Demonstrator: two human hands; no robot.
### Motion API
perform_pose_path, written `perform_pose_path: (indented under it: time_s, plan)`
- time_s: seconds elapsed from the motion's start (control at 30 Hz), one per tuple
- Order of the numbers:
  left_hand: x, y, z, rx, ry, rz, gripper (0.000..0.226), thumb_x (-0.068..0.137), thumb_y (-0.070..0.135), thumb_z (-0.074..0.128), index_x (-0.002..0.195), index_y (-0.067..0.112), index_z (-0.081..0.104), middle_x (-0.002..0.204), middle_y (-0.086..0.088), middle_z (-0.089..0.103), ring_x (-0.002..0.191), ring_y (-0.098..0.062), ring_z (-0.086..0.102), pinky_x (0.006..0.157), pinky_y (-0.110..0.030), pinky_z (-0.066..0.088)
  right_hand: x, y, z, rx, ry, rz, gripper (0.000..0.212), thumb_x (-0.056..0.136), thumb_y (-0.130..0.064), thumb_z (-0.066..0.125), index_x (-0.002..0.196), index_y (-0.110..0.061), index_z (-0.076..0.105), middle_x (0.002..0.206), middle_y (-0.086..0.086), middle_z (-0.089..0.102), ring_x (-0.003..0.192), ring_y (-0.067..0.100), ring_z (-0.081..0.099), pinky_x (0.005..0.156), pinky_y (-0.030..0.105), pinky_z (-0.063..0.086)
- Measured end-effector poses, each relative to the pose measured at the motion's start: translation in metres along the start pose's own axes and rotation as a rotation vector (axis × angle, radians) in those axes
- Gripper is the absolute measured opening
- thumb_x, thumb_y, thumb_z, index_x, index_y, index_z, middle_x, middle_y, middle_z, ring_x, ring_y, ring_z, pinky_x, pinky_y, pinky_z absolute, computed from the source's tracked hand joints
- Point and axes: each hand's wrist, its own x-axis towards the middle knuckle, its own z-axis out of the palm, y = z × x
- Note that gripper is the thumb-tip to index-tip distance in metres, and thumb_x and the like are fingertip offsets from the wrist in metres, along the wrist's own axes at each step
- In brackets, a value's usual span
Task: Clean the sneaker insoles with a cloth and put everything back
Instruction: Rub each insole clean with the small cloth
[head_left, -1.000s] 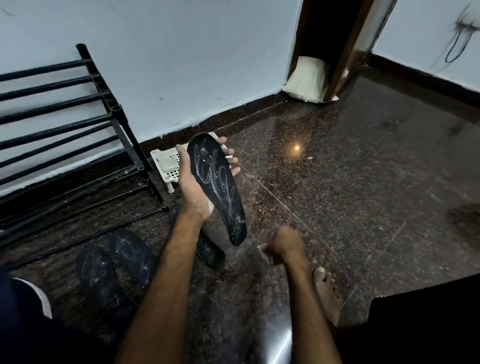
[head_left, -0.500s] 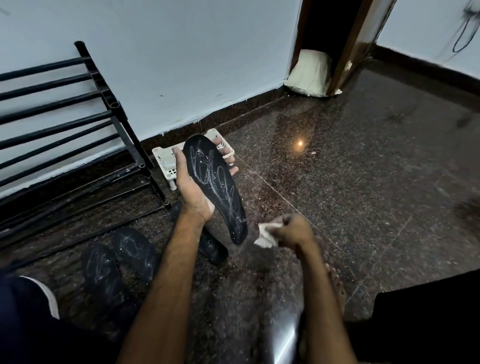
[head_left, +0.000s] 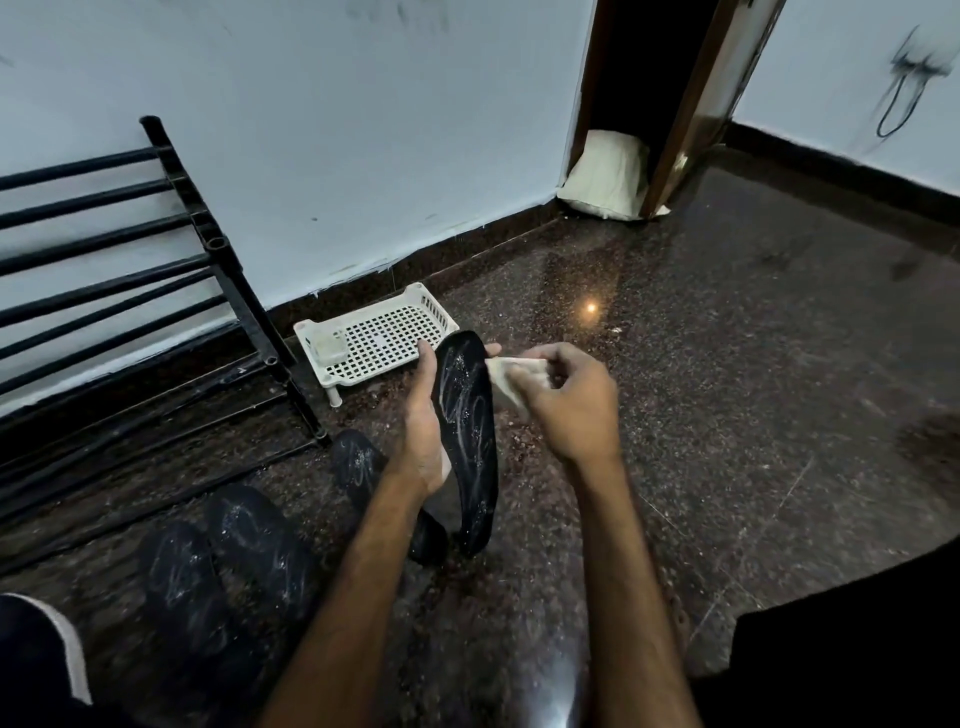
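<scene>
My left hand (head_left: 423, 431) grips a black insole (head_left: 467, 436) streaked with white dust, holding it upright above the floor. My right hand (head_left: 563, 410) pinches a folded white cloth (head_left: 506, 382) against the insole's upper right edge. Three more dusty black insoles lie on the floor: one (head_left: 358, 462) partly hidden behind my left wrist, and two (head_left: 260, 545) (head_left: 182, 582) side by side further left.
A white perforated plastic tray (head_left: 384, 338) with a small white block in it stands by the wall. A black shoe rack (head_left: 130, 291) fills the left. A pale pillow (head_left: 608, 176) lies in the doorway. Polished dark granite floor (head_left: 727, 389) stretches right.
My right hand rose from low near the floor with the cloth and reached the insole's upper edge. My left hand turned the insole more edge-on.
</scene>
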Motion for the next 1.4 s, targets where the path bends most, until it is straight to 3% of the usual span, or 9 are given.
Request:
perform_pose_path:
  time_s: [0.07, 0.17, 0.23, 0.4, 0.6, 0.8, 0.97, 1.23, 1.4]
  plan:
    - [-0.003, 0.000, 0.005, -0.033, -0.002, -0.022, 0.085, 0.090, 0.072, 0.040, 0.125, -0.001, 0.063, 0.124, -0.032, 0.060, 0.118, -0.040, 0.057, 0.107, -0.053, 0.042, -0.002, -0.001, 0.010, 0.232, -0.182, 0.082, 0.012, 0.084, -0.008, 0.074, 0.094, -0.011, 0.069, 0.095, 0.012, 0.071, 0.076, 0.018, 0.070, 0.063, 0.029, 0.058]
    - [-0.003, 0.004, 0.006, 0.012, 0.027, 0.012, 0.077, 0.094, 0.069, 0.032, 0.122, 0.005, 0.065, 0.106, -0.013, 0.069, 0.095, -0.023, 0.066, 0.083, -0.037, 0.054, -0.003, 0.025, 0.016, -0.314, -0.076, 0.115, 0.009, 0.087, -0.012, 0.071, 0.091, -0.019, 0.065, 0.091, 0.000, 0.069, 0.074, 0.009, 0.063, 0.063, 0.021, 0.053]
    - [0.002, 0.009, -0.002, 0.040, 0.068, 0.070, 0.077, 0.096, 0.070, 0.024, 0.121, 0.013, 0.069, 0.115, -0.010, 0.062, 0.102, -0.024, 0.057, 0.086, -0.038, 0.046, -0.008, 0.050, 0.002, -0.462, -0.013, 0.181, 0.008, 0.087, -0.014, 0.072, 0.090, -0.017, 0.065, 0.086, 0.000, 0.067, 0.072, 0.011, 0.062, 0.059, 0.020, 0.047]
    - [0.007, 0.009, -0.008, -0.031, 0.070, 0.113, 0.081, 0.098, 0.066, 0.017, 0.131, 0.007, 0.061, 0.137, -0.016, 0.059, 0.128, -0.032, 0.053, 0.111, -0.057, 0.034, -0.001, 0.055, -0.012, 0.401, -0.331, 0.422, 0.023, 0.079, -0.009, 0.079, 0.099, -0.004, 0.069, 0.094, 0.018, 0.073, 0.077, 0.027, 0.066, 0.073, 0.042, 0.056]
    - [0.007, 0.021, -0.005, -0.168, 0.096, 0.228, 0.083, 0.098, 0.067, 0.015, 0.123, 0.006, 0.063, 0.111, -0.016, 0.065, 0.105, -0.034, 0.055, 0.100, -0.056, 0.041, -0.038, 0.113, 0.001, -0.697, -0.296, 0.457, 0.010, 0.083, -0.005, 0.069, 0.078, -0.008, 0.061, 0.070, 0.002, 0.059, 0.058, 0.011, 0.057, 0.048, 0.020, 0.049]
    - [0.005, 0.022, -0.004, -0.232, 0.059, 0.286, 0.079, 0.098, 0.067, 0.014, 0.120, 0.006, 0.060, 0.103, -0.014, 0.058, 0.090, -0.028, 0.053, 0.081, -0.045, 0.041, -0.020, 0.084, -0.007, 0.389, -0.370, 0.577, 0.018, 0.081, -0.005, 0.075, 0.098, -0.005, 0.069, 0.092, 0.014, 0.073, 0.071, 0.022, 0.066, 0.053, 0.024, 0.056]
    - [0.005, 0.027, -0.003, -0.239, 0.080, 0.314, 0.082, 0.099, 0.066, 0.012, 0.123, 0.002, 0.057, 0.101, -0.013, 0.060, 0.084, -0.024, 0.059, 0.078, -0.040, 0.046, -0.051, 0.134, 0.017, -0.589, -0.316, 0.554, 0.009, 0.084, -0.008, 0.071, 0.087, -0.004, 0.064, 0.086, 0.010, 0.066, 0.062, 0.014, 0.058, 0.042, 0.019, 0.043]
    - [0.005, 0.019, -0.013, -0.234, 0.188, 0.304, 0.083, 0.099, 0.067, 0.017, 0.124, 0.000, 0.060, 0.100, -0.014, 0.065, 0.085, -0.026, 0.063, 0.082, -0.043, 0.048, -0.023, 0.091, -0.006, 0.456, -0.451, 0.650, 0.018, 0.083, -0.005, 0.074, 0.099, -0.003, 0.068, 0.089, 0.011, 0.072, 0.064, 0.014, 0.067, 0.053, 0.021, 0.058]
    - [0.006, 0.025, -0.010, -0.229, 0.185, 0.316, 0.084, 0.099, 0.065, 0.014, 0.123, -0.001, 0.060, 0.097, -0.013, 0.064, 0.081, -0.023, 0.063, 0.074, -0.037, 0.051, -0.058, 0.136, 0.014, -0.579, -0.383, 0.622, 0.006, 0.089, -0.005, 0.065, 0.084, -0.003, 0.061, 0.086, 0.012, 0.066, 0.066, 0.018, 0.065, 0.056, 0.031, 0.058]
